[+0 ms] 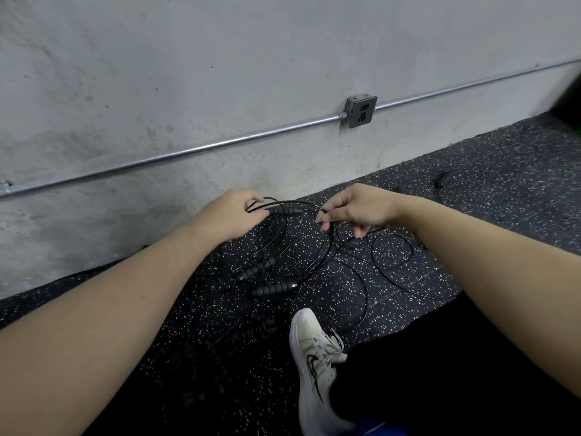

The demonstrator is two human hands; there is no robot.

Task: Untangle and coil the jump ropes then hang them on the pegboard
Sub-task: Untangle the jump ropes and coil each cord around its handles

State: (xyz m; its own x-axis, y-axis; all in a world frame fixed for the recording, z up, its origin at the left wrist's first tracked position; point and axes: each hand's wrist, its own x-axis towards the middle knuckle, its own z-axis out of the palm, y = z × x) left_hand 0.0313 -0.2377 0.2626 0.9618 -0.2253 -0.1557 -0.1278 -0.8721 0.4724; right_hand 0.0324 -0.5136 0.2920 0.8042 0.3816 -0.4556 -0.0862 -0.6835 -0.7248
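Thin black jump ropes (391,251) lie tangled in loops on the speckled black floor near the wall. Two ribbed black handles (274,288) rest on the floor in the middle of the tangle. A third handle (284,211) hangs raised between my hands. My left hand (231,215) pinches several cord strands lifted off the floor beside that handle. My right hand (355,209) pinches a cord strand at the right, about level with the left hand. The pegboard is out of sight.
A grey concrete wall (188,89) rises just behind the ropes, carrying a metal conduit (195,149) and an outlet box (361,111). My white shoe (316,369) and dark trouser leg sit at the lower right on the rubber floor (503,184).
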